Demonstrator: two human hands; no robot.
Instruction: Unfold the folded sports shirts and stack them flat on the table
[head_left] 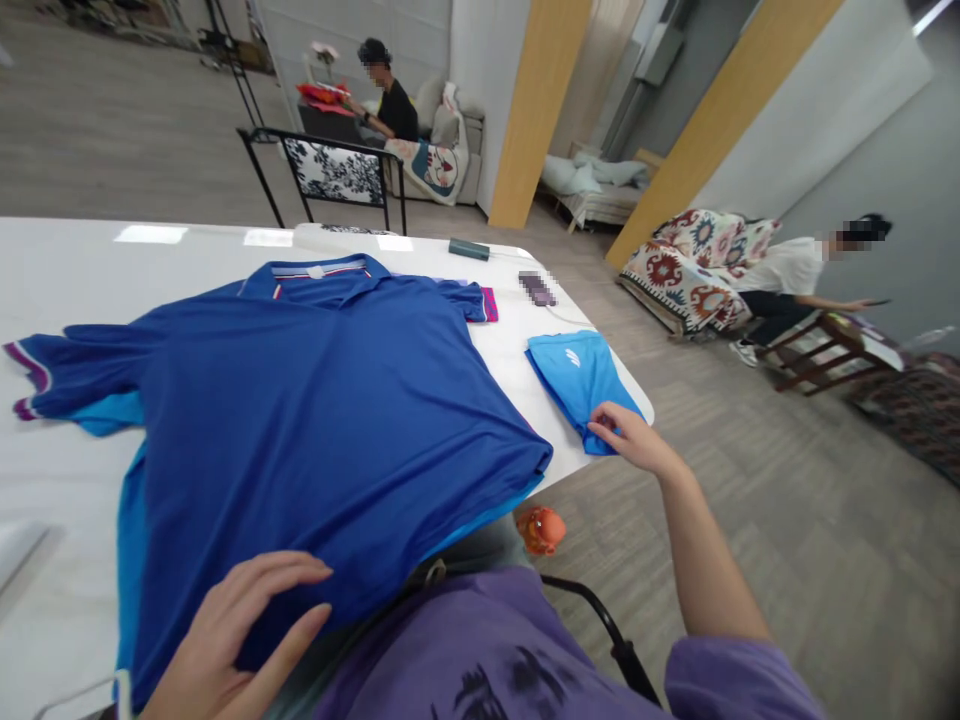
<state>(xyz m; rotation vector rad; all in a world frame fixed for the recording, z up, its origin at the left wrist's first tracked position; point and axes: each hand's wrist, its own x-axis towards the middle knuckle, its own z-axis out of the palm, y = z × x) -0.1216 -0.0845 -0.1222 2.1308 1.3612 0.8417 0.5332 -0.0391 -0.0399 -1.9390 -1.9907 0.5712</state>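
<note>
A dark blue polo shirt [322,400] lies spread on the white table [60,490], collar pointing away from me, with striped trim on its collar and sleeves. Lighter blue fabric [133,540] shows from beneath it at the left side and lower hem. Over the shirt's lower left part is my left hand [240,630], its fingers and thumb apart and holding nothing. My right hand [630,435] is at the near corner of a folded bright blue garment [574,365] with a white logo, thumb and fingertips closed on the fabric.
Near the table's far right corner lie a dark green box-like object [469,249] and a blurred phone-like device [538,288] with a cable. A black-framed chair [337,175] stands behind the table. An orange object [541,529] is below the edge. Two people sit farther off.
</note>
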